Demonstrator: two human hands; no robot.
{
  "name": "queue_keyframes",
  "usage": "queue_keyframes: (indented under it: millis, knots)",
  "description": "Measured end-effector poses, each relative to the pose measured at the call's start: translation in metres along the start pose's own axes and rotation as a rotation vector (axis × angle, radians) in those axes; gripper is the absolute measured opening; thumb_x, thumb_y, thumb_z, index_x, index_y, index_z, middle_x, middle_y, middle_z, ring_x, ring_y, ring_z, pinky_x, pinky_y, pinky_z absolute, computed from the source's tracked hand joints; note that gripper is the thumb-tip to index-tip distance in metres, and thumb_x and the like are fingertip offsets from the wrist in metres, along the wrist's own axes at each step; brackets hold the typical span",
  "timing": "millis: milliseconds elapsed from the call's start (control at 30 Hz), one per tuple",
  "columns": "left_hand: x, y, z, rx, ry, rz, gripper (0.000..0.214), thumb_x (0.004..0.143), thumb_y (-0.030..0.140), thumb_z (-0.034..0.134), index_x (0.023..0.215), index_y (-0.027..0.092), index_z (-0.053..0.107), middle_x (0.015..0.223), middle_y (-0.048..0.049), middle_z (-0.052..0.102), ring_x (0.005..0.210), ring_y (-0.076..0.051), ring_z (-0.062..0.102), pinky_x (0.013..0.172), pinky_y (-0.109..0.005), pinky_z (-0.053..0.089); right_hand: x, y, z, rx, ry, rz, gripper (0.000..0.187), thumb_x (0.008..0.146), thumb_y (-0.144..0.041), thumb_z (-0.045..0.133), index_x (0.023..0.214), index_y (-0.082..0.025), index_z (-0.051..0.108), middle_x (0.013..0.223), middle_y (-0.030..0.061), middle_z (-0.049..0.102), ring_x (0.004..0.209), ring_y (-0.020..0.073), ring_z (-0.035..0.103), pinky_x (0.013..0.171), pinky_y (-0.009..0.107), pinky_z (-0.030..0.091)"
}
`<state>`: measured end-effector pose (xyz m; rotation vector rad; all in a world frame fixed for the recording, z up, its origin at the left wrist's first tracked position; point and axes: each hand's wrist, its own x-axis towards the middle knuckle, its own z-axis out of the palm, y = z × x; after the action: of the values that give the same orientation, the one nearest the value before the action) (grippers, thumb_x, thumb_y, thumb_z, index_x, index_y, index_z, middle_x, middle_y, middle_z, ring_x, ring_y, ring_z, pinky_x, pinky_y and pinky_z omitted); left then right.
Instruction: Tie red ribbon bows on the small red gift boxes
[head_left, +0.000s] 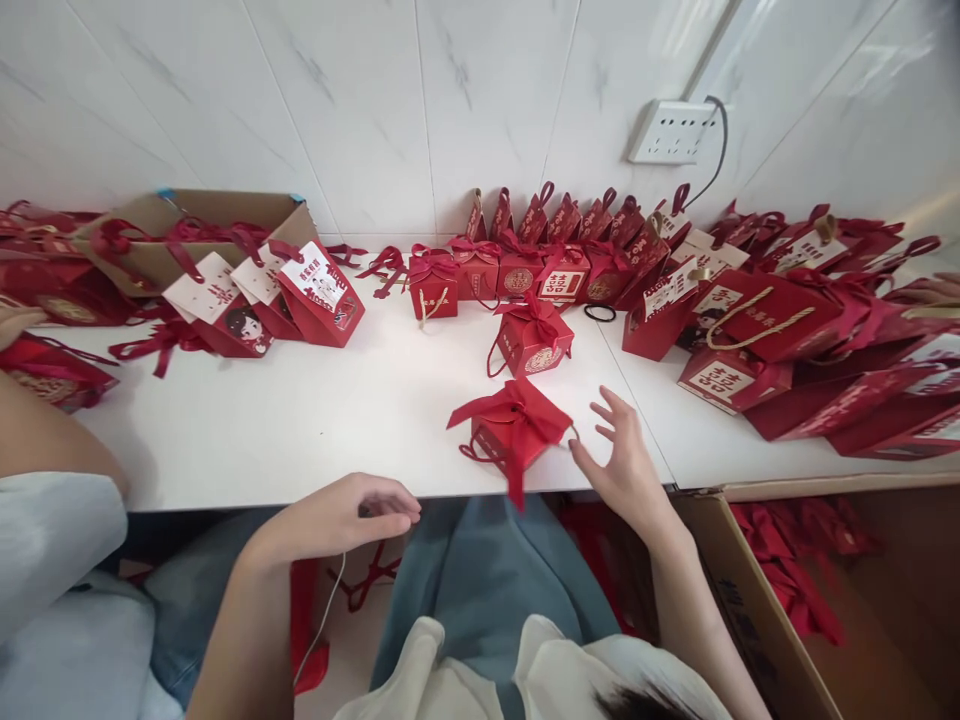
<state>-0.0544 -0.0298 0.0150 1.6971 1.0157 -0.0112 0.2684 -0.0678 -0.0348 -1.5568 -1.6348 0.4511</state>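
Observation:
A small red gift box with a red ribbon bow (514,428) stands at the near edge of the white table (315,420). My right hand (622,455) is open just right of it, fingers spread, fingertips close to the box's side. My left hand (352,512) hovers below the table's front edge, fingers loosely curled with nothing visible in them. Another red ribbon box (532,338) sits a little farther back.
Rows of red gift boxes (525,265) line the wall. Red gift bags (780,320) pile up at the right, more boxes (300,295) and a cardboard box (202,225) at the left. An open carton of ribbons (795,570) stands lower right. Another person's arm (45,440) is at the left.

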Motion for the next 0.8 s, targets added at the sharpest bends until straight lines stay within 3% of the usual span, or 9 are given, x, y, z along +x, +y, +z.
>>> queue_keyframes:
  millis: [33,100,200,300,367,467,533,667,800]
  knots:
    - [0.001,0.005,-0.001,0.001,0.069,0.037,0.029,0.084,0.044,0.050,0.095,0.023,0.066,0.091,-0.0015,0.069,0.084,-0.017,0.062,0.077,-0.026,0.048,-0.001,0.002,0.001,0.010,0.097,0.047,0.057,0.083,-0.030,0.053,0.133,-0.022,0.028,0.132,0.0168,0.036,0.116,0.0282,0.048,0.089,0.050,0.049]
    - [0.013,0.016,0.004,-0.012,0.364,0.180,0.028,0.087,0.042,0.046,0.096,0.023,0.065,0.096,-0.0030,0.067,0.092,-0.018,0.061,0.084,-0.029,0.047,-0.003,0.000,0.005,0.079,0.208,0.104,0.046,0.085,-0.033,0.051,0.127,-0.022,0.035,0.128,0.0150,0.041,0.112,0.0262,0.052,0.086,0.047,0.050]
    - [0.050,0.033,0.023,0.087,0.732,0.378,0.026,0.087,0.036,0.048,0.106,0.022,0.058,0.108,-0.0060,0.059,0.105,-0.020,0.054,0.091,-0.034,0.045,-0.007,-0.009,0.013,0.180,0.180,0.066,0.045,0.086,-0.035,0.051,0.126,-0.024,0.034,0.128,0.0130,0.040,0.116,0.0245,0.047,0.091,0.046,0.048]
    - [0.079,0.038,0.044,0.298,0.770,0.493,0.034,0.084,0.033,0.055,0.116,0.022,0.053,0.112,-0.0085,0.052,0.109,-0.021,0.051,0.093,-0.038,0.045,-0.010,-0.019,0.020,0.148,0.091,0.004,0.047,0.083,-0.036,0.056,0.124,-0.023,0.037,0.127,0.0129,0.038,0.117,0.0247,0.044,0.089,0.045,0.049]
    - [0.088,0.035,0.055,0.383,0.792,0.518,0.033,0.085,0.029,0.054,0.117,0.021,0.052,0.106,-0.0082,0.051,0.101,-0.020,0.055,0.087,-0.035,0.048,-0.012,-0.024,0.023,0.118,0.092,0.025,0.037,0.082,-0.037,0.058,0.113,-0.022,0.045,0.117,0.0119,0.044,0.107,0.0236,0.050,0.079,0.041,0.052]
    - [0.088,0.026,0.062,0.444,0.874,0.562,0.026,0.088,0.019,0.047,0.113,0.020,0.054,0.092,-0.0047,0.052,0.083,-0.015,0.058,0.075,-0.028,0.051,-0.014,-0.029,0.024,0.117,0.114,0.160,0.022,0.081,-0.038,0.057,0.092,-0.020,0.050,0.092,0.0071,0.053,0.079,0.0189,0.055,0.064,0.034,0.050]
    - [0.085,0.023,0.064,0.466,0.894,0.629,0.025,0.088,0.013,0.044,0.109,0.020,0.054,0.084,-0.0028,0.053,0.078,-0.013,0.058,0.070,-0.025,0.051,-0.014,-0.031,0.024,0.182,0.074,0.267,0.021,0.082,-0.039,0.055,0.089,-0.020,0.048,0.078,0.0031,0.054,0.066,0.0163,0.054,0.060,0.032,0.047]
    - [0.082,0.023,0.071,0.455,0.867,0.752,0.023,0.085,0.008,0.047,0.103,0.020,0.056,0.083,-0.0032,0.056,0.079,-0.013,0.057,0.070,-0.025,0.051,-0.012,-0.032,0.022,0.334,0.017,0.320,0.022,0.083,-0.038,0.055,0.092,-0.020,0.049,0.069,0.0005,0.056,0.063,0.0156,0.055,0.064,0.030,0.045]
    - [0.082,0.025,0.079,0.363,0.782,0.751,0.020,0.084,0.010,0.049,0.099,0.019,0.059,0.083,-0.0038,0.059,0.079,-0.014,0.057,0.071,-0.027,0.050,-0.012,-0.030,0.021,0.432,-0.031,0.321,0.023,0.082,-0.040,0.055,0.090,-0.020,0.049,0.066,0.0000,0.056,0.063,0.0157,0.055,0.064,0.030,0.045]
